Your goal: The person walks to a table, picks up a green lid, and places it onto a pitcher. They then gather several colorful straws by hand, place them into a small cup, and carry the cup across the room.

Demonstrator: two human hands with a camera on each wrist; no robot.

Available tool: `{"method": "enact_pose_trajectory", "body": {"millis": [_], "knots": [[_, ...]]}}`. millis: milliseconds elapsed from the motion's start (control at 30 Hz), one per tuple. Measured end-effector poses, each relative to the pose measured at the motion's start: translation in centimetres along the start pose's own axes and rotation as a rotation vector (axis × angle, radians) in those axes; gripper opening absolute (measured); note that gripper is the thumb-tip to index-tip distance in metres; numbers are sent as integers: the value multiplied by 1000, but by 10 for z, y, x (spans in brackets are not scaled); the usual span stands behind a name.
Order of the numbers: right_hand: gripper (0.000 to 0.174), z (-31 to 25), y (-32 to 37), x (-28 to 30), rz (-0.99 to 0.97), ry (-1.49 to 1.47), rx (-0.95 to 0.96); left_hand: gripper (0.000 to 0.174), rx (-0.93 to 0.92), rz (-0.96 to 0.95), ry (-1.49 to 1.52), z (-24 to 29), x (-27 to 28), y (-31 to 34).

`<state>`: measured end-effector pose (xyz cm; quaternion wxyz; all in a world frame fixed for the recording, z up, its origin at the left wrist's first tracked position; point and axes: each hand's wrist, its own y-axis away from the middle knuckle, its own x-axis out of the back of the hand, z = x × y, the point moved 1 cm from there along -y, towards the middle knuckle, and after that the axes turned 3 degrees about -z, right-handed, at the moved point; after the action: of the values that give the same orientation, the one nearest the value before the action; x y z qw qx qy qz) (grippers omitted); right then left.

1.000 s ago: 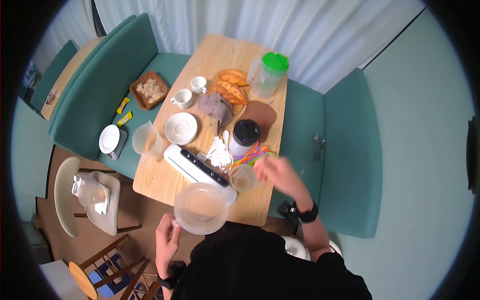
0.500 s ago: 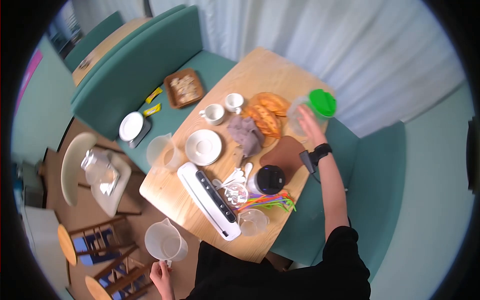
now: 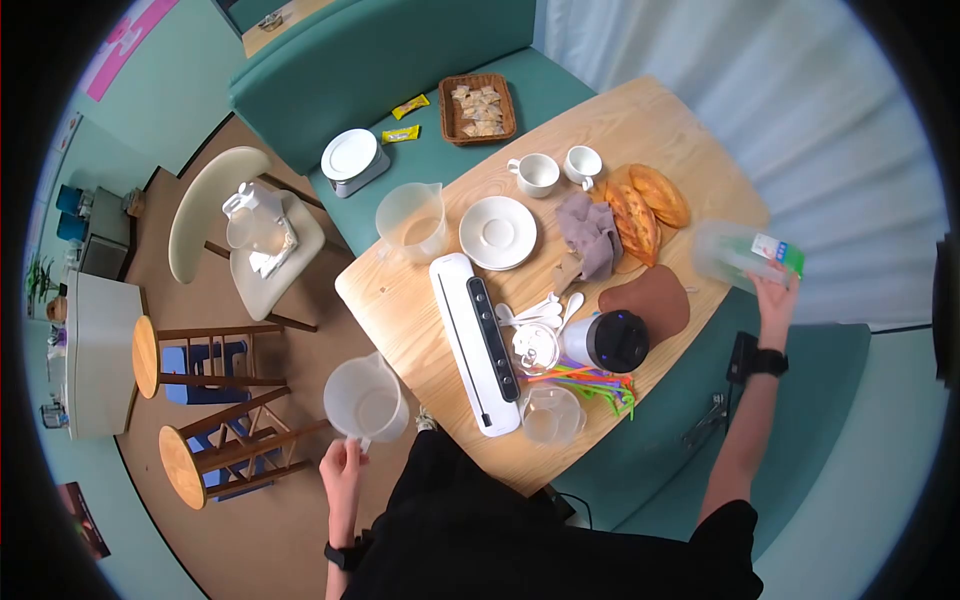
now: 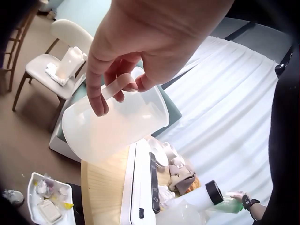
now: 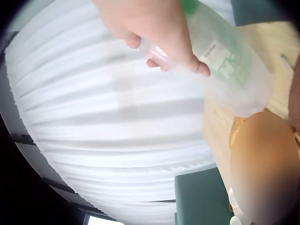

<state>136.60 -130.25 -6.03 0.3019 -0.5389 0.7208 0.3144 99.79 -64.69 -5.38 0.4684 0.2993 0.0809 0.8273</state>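
Note:
The left hand (image 3: 343, 470) pinches the handle of a translucent measuring jug (image 3: 366, 400), held off the table's near left side; in the left wrist view the hand (image 4: 140, 42) has thumb and fingers round the handle of the jug (image 4: 112, 126). At the table's far right edge the right hand (image 3: 775, 300) grips the handle of a clear pitcher (image 3: 735, 250) with a green lid, tilted over on its side. The right wrist view shows the hand (image 5: 152, 33) curled round the handle, a label on the pitcher (image 5: 234, 75).
On the table (image 3: 690, 135) lie a white sealer (image 3: 462, 330), plates (image 3: 498, 232), cups (image 3: 537, 174), bread (image 3: 635, 220), a grey cloth (image 3: 590, 235), a black-lidded container (image 3: 615, 342), colourful strips (image 3: 590, 385) and two more clear vessels. A basket (image 3: 478, 108) sits on the bench.
The right hand has moved from the near right side to the pitcher, taken its handle and tipped it. The left hand's jug has moved away from over the table's near edge. The head view has turned.

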Motion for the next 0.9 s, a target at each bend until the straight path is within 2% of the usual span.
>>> {"method": "enact_pose_trajectory", "body": {"millis": [67, 100, 167, 200, 300, 400, 467, 533, 600, 667, 733, 767, 833, 867, 900], "knots": [[29, -33, 30, 13, -314, -82, -18, 31, 5, -45, 23, 6, -8, -18], [25, -43, 55, 7, -277, 14, 31, 32, 4, -73, 31, 8, -12, -28], [18, -55, 123, -39, -190, 209, 136, 33, -38, -125, 82, 6, -20, -51], [18, -50, 163, -72, -1, 307, 200, 34, -60, -158, 109, 5, -25, -64], [23, -60, 262, -77, 40, 445, 308, 34, -142, -236, 131, 3, -40, -99], [31, -54, 363, -82, 181, 543, 418, 34, -179, -329, 269, -8, -51, -136], [39, -23, 423, -93, 409, 580, 444, 31, -162, -384, 275, -7, -55, -149], [42, 26, 470, -98, 589, 798, 506, 29, -178, -432, 255, -8, -59, -162], [38, 72, 515, -75, 462, 986, 555, 29, -205, -448, 247, -18, -65, -175], [30, 109, 550, -65, 344, 1034, 373, 26, -197, -490, 298, -24, -65, -183], [23, 148, 571, -53, 305, 865, 265, 23, -242, -458, 257, -19, -63, -185], [15, 174, 581, -35, 355, 849, 270, 26, -261, -407, 222, -7, -60, -176], [27, 204, 572, -70, 447, 735, 225, 33, -482, -255, -142, -15, -52, -192], [36, 213, 569, -74, 338, 793, 199, 37, -594, -170, -323, -17, -46, -197], [36, 223, 566, -81, 364, 742, 140, 39, -628, -152, -394, -16, -40, -195]]}}
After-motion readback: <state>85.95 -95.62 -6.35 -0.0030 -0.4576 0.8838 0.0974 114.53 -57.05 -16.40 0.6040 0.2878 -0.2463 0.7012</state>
